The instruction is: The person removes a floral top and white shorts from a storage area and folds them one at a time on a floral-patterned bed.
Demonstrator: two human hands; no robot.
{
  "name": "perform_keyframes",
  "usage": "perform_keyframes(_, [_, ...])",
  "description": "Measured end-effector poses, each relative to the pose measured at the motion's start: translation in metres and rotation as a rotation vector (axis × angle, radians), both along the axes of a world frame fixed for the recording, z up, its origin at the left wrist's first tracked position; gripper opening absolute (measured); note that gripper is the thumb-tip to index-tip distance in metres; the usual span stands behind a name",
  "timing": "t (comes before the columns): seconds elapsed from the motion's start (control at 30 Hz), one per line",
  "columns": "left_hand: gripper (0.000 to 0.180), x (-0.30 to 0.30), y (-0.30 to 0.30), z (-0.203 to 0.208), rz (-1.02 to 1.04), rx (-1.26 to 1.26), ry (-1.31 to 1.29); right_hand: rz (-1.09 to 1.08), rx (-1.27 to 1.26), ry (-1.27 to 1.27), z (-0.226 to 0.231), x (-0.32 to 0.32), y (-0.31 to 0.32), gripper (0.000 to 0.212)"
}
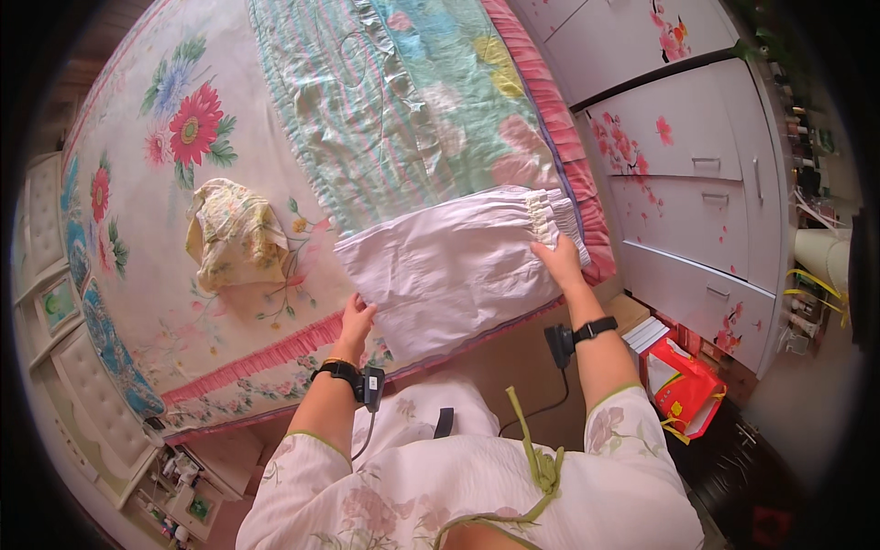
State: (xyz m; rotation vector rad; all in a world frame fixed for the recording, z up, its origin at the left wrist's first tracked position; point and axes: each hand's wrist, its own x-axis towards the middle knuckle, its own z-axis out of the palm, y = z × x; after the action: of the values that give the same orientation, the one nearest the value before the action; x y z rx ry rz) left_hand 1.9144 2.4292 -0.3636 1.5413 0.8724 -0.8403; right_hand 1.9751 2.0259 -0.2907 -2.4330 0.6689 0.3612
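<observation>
A pair of pale lilac-white trousers [449,275] lies folded lengthwise across the near edge of the bed, its gathered elastic waist to the right and leg ends to the left. My left hand [357,321] pinches the trousers at the lower left edge by the leg opening. At the waist end, my right hand [560,262] is closed over the fabric just below the gathered band, thumb on top. Beneath the trousers lies a striped green quilt [367,119]. To the left of them rests a crumpled pale yellow floral garment [236,236].
The bed carries a floral sheet [247,101] with pink ruffled edging. White drawers [687,211] with pink blossom prints stand along the right side. A red bag [683,385] sits low at the right. A tufted headboard [96,385] lines the left.
</observation>
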Motion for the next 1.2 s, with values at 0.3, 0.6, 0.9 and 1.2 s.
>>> perform_keyframes(0.3, [0.058, 0.016, -0.006, -0.006, 0.029, 0.025, 0.072, -0.118, 0.118, -0.01, -0.028, 0.001, -0.062, 0.077])
perform_keyframes(0.6, [0.039, 0.016, -0.011, 0.072, 0.177, -0.442, 0.098, 0.044, 0.008, 0.183, 0.014, 0.022, -0.048, 0.072])
perform_keyframes(0.9, [0.044, 0.008, 0.02, 0.125, 0.201, -0.587, 0.027, -0.086, 0.44, 0.245, -0.056, -0.025, -0.052, 0.042])
perform_keyframes(1.2, [0.043, -0.008, 0.064, 0.162, 0.341, -0.84, 0.012, 0.164, 0.81, -0.043, 0.097, -0.021, 0.181, 0.041])
